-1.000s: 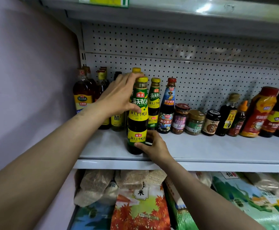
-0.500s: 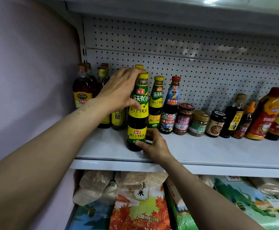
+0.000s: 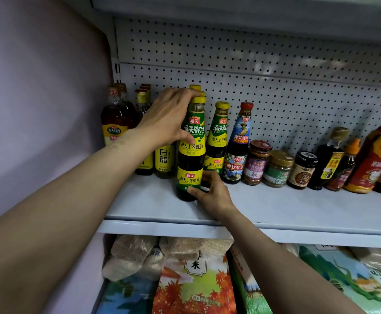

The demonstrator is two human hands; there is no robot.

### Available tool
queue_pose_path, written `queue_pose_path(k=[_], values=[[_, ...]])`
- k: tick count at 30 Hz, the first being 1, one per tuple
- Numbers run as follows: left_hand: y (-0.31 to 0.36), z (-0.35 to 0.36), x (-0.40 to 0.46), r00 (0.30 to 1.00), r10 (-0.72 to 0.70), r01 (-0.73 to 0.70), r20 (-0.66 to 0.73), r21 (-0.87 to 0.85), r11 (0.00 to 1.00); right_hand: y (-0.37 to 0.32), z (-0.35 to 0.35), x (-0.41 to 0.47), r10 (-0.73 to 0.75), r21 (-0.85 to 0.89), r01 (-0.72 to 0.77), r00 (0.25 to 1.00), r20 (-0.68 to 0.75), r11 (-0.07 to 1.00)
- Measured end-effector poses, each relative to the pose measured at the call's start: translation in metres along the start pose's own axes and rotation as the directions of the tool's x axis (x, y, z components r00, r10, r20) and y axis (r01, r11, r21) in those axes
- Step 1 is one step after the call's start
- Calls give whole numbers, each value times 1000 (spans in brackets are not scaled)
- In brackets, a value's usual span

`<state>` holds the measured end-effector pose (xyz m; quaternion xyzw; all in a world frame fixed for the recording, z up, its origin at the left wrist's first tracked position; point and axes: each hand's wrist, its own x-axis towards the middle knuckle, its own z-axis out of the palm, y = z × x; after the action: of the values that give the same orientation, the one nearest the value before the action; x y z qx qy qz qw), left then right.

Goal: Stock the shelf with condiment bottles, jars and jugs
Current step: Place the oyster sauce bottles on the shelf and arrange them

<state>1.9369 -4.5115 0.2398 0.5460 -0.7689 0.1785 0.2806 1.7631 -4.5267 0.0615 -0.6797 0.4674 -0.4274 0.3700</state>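
Left hand [image 3: 166, 118] wraps upper body and neck of oyster sauce bottle [image 3: 191, 146], fingers curled behind yellow cap. Right hand [image 3: 209, 191] pinches bottle base from right, thumb on lower label. Bottle upright, long axis vertical, standing on shelf [image 3: 298, 209], nearer than matching oyster sauce bottle [image 3: 217, 137] just right-behind. Judgement: next push goes far, into row; both hands equally close.

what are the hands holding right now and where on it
Both hold the front oyster sauce bottle, upright on the shelf: the left hand round its neck and shoulder, the right hand pinching its base.
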Motion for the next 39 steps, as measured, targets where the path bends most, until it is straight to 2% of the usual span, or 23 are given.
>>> queue_pose_path(k=[14,26,39], values=[[-9,11,15,1000,-6,6,-21,-14,1000,0,4,21,2,-18,-2,1000,-6,1000],[-16,21,33,997,-79,79,17,-10,997,0,12,40,10,-111,-20,996,-89,994],[-22,30,38,996,-77,76,-35,-23,997,-3,23,48,5,-197,-37,986,-164,980]])
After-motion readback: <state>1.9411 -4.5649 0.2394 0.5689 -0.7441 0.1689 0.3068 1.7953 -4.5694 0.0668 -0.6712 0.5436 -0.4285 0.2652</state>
